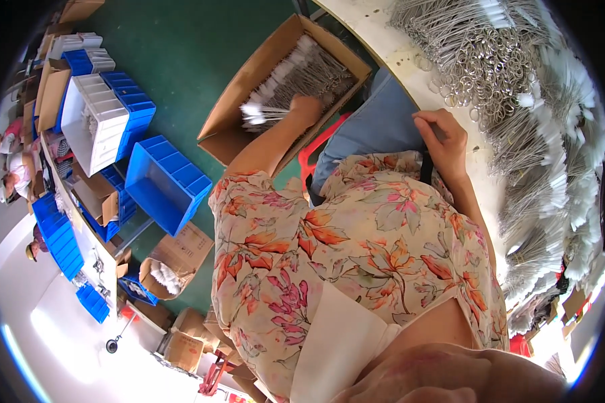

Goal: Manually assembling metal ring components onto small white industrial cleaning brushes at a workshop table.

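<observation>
In the cardboard box [215,127] ahead on the left lie many thin wire brushes [316,64] with white bristle ends and ring-shaped handle ends. My left hand [305,111] reaches down into it, closed around the wires of a small bundle of brushes [265,114]; the bristles stick out to the left, and my fingertips are hidden. My right hand [446,140] is at the pale table's edge with nothing in it. Its fingers are loosely bent, the thumb apart from them. Beyond it, a big heap of the same brushes [497,60] covers the table [477,144].
A red stool [309,158] shows beside my blue-clad leg. On the green floor to the left stand blue bins [168,185], a white bin [94,121] and an open carton [181,252] with white items. Other people [20,171] are at a long table at far left.
</observation>
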Demonstrator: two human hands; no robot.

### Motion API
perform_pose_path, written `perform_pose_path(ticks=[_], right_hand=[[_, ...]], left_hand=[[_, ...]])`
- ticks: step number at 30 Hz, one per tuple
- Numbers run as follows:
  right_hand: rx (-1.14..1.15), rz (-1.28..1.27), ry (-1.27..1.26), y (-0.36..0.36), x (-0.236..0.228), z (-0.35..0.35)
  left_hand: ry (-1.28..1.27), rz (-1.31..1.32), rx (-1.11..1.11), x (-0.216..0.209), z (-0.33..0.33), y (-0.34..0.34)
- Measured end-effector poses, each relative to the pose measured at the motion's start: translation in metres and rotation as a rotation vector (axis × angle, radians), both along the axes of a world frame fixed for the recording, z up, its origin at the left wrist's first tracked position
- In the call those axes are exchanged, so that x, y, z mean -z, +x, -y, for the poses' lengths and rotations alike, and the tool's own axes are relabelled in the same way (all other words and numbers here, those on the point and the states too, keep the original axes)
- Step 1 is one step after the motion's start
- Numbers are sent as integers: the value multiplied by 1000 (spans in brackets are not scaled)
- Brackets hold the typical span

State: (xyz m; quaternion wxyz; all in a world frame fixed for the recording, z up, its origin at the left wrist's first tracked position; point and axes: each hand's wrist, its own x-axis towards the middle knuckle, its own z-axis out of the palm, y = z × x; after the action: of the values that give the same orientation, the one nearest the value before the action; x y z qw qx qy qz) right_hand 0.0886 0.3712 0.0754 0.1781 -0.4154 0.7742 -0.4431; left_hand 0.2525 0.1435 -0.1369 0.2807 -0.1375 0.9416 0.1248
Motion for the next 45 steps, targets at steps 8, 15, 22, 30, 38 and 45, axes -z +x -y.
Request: perform_pose_path(ticks=[8,15,22,30,38,45], right_hand=[[8,49,-33,-4,5,9],[-3,189,-112,-18,-21,-7],[221,111,-400,-54,-79,-56],[627,-32,-283,-108,-136,-126],[718,-302,-30,-215,-151,-175],[834,213,-149,-321,-149,-152]], left_hand=[[117,114,-330,31,3,9],[992,-46,-57,-139,53,-66],[942,-279,3,-384,62,-195],[-616,-1064,-36,-420,151,-403],[-811,-929,-48,-401,148,-418],[-547,-1166,-137,-397,189,-418]])
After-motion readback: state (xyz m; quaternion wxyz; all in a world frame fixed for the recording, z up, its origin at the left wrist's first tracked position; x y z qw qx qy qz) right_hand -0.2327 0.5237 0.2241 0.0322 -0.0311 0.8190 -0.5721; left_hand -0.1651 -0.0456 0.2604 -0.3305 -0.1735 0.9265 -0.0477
